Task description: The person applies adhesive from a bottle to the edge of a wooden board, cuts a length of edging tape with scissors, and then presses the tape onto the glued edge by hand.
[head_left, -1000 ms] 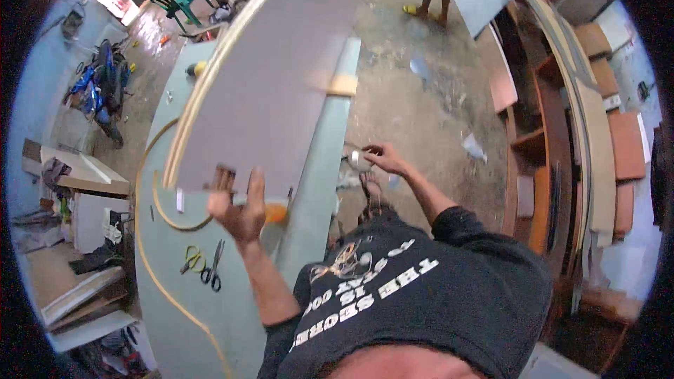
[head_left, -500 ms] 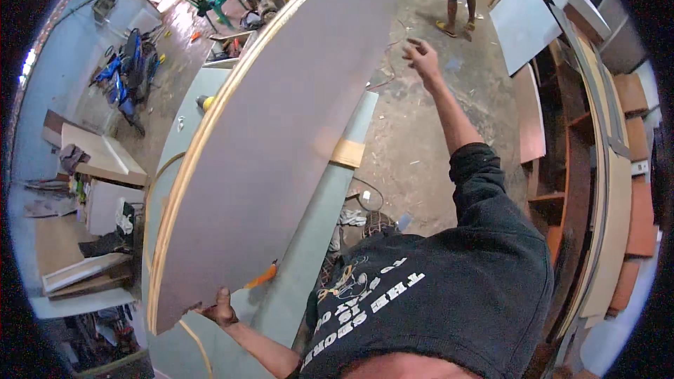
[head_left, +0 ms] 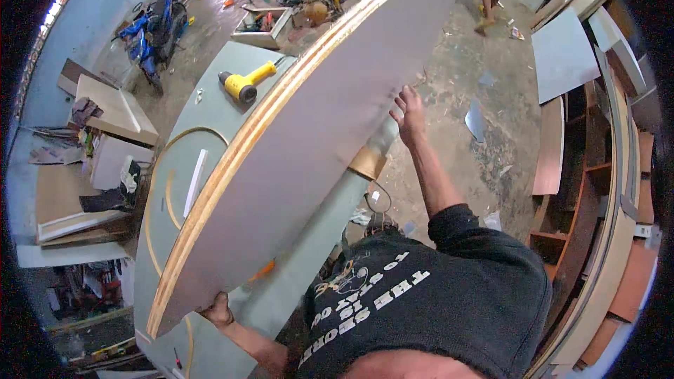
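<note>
Head view gives me the panel (head_left: 309,133) slanting over the table (head_left: 189,112), its pale layered edge to the left. Half a second ago the right hand (head_left: 411,114) was in the air, apart from the panel; now it is just beside the panel's right edge, fingers parted and slightly bent. I see nothing in them and cannot tell whether they touch. The left hand (head_left: 222,312) grips the panel's near end, thumb on the face, other fingers hidden beneath. For the work, I judge, that brings a second hand to the panel, though only the left plainly holds it. Left of the panel lies a yellow tool (head_left: 249,83); by its right edge, an orange tool (head_left: 263,271)
</note>
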{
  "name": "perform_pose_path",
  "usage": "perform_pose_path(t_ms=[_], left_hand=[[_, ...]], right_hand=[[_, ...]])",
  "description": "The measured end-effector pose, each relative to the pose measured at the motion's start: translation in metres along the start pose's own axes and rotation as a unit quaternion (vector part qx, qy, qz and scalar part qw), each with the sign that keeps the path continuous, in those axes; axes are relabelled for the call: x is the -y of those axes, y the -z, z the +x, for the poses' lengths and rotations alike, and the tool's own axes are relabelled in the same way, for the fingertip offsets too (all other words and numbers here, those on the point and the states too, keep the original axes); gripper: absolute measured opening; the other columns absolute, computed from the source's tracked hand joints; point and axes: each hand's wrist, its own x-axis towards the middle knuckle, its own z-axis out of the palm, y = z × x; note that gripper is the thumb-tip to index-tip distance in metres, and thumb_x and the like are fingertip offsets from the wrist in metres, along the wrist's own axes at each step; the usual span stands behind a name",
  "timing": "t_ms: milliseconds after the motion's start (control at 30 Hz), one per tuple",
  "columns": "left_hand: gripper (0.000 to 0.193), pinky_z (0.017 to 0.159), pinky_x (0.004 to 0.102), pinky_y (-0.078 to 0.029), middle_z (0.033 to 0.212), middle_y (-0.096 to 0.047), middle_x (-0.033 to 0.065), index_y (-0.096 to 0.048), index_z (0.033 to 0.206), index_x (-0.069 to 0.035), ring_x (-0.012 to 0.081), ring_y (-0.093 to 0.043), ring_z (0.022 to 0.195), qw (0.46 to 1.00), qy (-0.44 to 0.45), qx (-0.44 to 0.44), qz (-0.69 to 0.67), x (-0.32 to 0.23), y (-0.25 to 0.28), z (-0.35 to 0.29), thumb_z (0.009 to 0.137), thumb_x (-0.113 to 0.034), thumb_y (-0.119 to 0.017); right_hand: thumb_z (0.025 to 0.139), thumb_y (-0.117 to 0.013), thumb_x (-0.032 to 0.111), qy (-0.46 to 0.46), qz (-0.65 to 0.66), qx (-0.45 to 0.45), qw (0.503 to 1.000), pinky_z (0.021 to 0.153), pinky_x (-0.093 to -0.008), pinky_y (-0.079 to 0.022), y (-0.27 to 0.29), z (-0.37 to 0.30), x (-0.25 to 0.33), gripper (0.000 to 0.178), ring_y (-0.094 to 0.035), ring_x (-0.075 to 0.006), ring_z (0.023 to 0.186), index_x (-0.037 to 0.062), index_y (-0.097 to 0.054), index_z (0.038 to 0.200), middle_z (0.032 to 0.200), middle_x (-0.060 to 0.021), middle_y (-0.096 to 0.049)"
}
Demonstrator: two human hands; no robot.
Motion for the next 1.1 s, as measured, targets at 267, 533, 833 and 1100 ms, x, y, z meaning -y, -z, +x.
perform_pose_path(t_ms=[267,533,833,1100], left_hand=[[0.071,0.098,0.0441,-0.042,0.123,-0.052,0.0111,-0.046,0.125,0.0,0.0257,-0.052,0.111,0.999,-0.001,-0.021,0.047,-0.003,-0.008,-0.004,0.066,-0.015,-0.082],[0.059,0.095,0.0441,-0.044,0.114,-0.053,0.0099,-0.047,0.116,-0.002,0.0254,-0.053,0.103,0.997,-0.013,-0.029,0.075,0.001,-0.016,0.006,0.069,-0.016,-0.08],[0.046,0.093,0.0441,-0.045,0.104,-0.055,0.0087,-0.049,0.105,-0.004,0.0251,-0.055,0.095,0.991,-0.023,-0.046,0.126,0.001,-0.031,0.008,0.072,-0.017,-0.078],[0.035,0.09,0.044,-0.047,0.095,-0.057,0.0076,-0.05,0.096,-0.006,0.0248,-0.057,0.088,0.985,-0.034,-0.077,0.148,0.001,-0.023,-0.01,0.075,-0.018,-0.076]], right_hand=[[0.089,-0.061,0.049,0.044,-0.017,-0.008,0.999,0.107,-0.0545,-0.03,0.029,0.031,0.022,0.082,-0.035,-0.0334,0.136,0.0018,-0.027,0.145,0.145,-0.0193,-0.037],[0.086,-0.069,0.037,0.307,-0.062,0.031,0.949,0.104,-0.0416,-0.038,0.0,0.029,0.138,0.075,-0.044,-0.0316,0.129,-0.0013,-0.034,0.141,0.14,-0.0226,-0.043],[0.089,-0.064,0.043,0.29,-0.071,0.018,0.954,0.098,-0.0391,-0.04,0.023,0.1,0.192,0.073,-0.047,-0.0219,0.125,0.0059,-0.034,0.144,0.143,-0.0122,-0.045],[0.081,-0.069,0.057,0.358,-0.166,-0.102,0.913,0.101,-0.0386,-0.041,0.053,0.165,0.267,0.083,-0.051,-0.0311,0.121,0.004,-0.041,0.14,0.134,-0.0223,-0.051]])
